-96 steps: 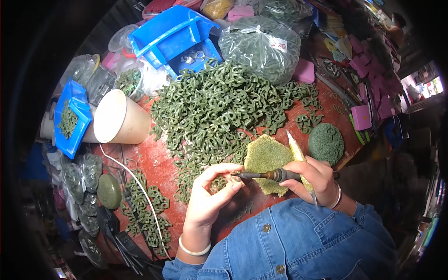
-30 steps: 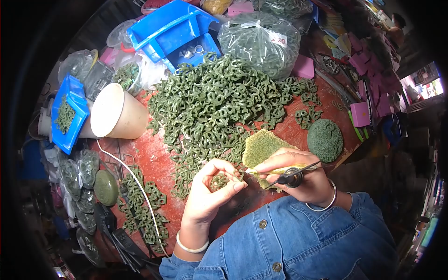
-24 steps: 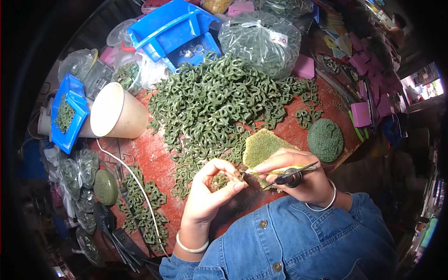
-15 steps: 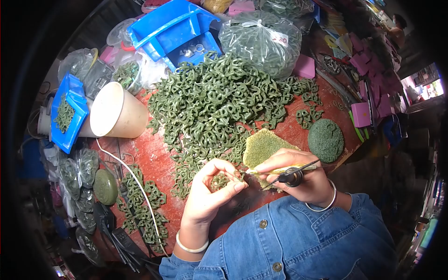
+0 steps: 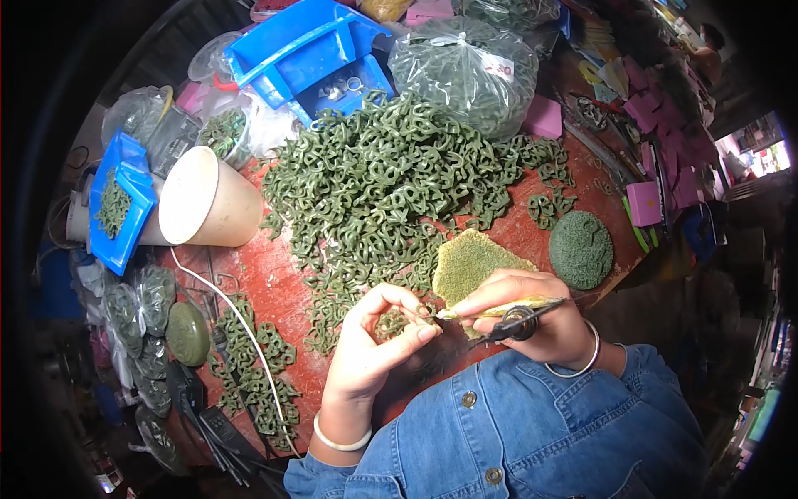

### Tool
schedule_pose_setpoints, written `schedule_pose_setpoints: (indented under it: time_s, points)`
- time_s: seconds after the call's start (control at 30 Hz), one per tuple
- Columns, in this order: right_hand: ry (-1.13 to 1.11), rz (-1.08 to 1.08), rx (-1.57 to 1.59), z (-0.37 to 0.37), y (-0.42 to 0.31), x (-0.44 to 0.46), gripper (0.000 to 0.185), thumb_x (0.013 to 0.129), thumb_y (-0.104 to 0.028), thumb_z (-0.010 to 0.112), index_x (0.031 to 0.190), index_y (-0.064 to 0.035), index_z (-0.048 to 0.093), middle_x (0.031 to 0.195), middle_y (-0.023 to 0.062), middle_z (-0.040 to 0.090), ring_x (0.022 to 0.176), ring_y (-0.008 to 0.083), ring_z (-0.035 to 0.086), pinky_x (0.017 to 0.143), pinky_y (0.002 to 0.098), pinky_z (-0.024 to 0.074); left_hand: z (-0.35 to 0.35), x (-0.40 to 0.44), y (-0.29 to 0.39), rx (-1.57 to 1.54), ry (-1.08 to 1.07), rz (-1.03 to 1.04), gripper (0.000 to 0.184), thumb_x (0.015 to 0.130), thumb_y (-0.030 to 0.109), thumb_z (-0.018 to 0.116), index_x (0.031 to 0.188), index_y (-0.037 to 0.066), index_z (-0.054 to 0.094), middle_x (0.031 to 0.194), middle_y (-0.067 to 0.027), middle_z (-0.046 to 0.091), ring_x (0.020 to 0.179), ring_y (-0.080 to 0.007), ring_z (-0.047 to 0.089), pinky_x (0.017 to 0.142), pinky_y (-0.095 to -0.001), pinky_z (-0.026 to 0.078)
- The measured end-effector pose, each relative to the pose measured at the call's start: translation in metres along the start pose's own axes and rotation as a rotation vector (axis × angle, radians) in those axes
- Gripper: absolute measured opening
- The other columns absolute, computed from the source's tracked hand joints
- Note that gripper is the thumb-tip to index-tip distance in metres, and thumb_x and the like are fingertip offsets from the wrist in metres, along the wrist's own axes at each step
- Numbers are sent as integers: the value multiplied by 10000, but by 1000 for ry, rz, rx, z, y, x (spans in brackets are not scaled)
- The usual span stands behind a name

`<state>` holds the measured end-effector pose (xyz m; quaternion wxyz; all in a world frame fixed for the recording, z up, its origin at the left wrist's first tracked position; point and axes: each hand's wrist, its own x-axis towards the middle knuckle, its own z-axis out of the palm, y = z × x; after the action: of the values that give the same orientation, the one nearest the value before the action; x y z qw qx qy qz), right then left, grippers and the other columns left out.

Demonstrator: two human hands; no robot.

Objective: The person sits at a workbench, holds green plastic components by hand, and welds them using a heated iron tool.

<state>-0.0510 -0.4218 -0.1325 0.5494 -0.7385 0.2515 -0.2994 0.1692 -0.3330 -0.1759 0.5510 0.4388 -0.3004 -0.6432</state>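
My left hand (image 5: 378, 333) is closed in a pinch on a small green wax piece (image 5: 429, 318), mostly hidden by the fingertips. My right hand (image 5: 532, 320) grips a wax pen (image 5: 499, 309) with a yellowish wrapped handle, its tip touching or very close to that piece. A black round part and cord (image 5: 522, 323) hang at the pen's side. Under the right hand lies a yellow-green textured pad (image 5: 474, 262). Beyond both hands spreads a big heap of small green looped wax pieces (image 5: 382, 175) on the red tabletop (image 5: 278, 279).
A round green textured disc (image 5: 581, 250) sits right of the pad. Blue bins (image 5: 303, 50) and a tied clear bag (image 5: 461, 79) stand at the back. On the left are a white bucket (image 5: 212, 200), a white cord (image 5: 224, 295) and a green disc (image 5: 188, 333). Pink blocks (image 5: 642, 204) line the right.
The wax pen has turned slightly in my right hand, its black part shifting a little. My left hand keeps nearly the same place, its pinch slightly altered.
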Motion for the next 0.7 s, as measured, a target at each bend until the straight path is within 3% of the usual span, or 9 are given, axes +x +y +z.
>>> schedule_pose_setpoints:
  time_s: [0.23,0.7]
  points:
    - [3,-66,-38,-1,1,2,292,816,21,757,1105,-20,748,1067,114,765,913,231,712,790,346,558,0,-1,3,24,27,-86,226,829,19,807,997,37,657,935,-19,668,882,-102,621,844,-271,495]
    - [12,41,35,-1,2,-1,259,849,-8,761,1107,-26,754,1057,104,768,919,210,714,792,334,559,2,-1,2,20,34,-70,239,826,9,809,1007,34,655,942,-21,681,879,-103,624,844,-269,493]
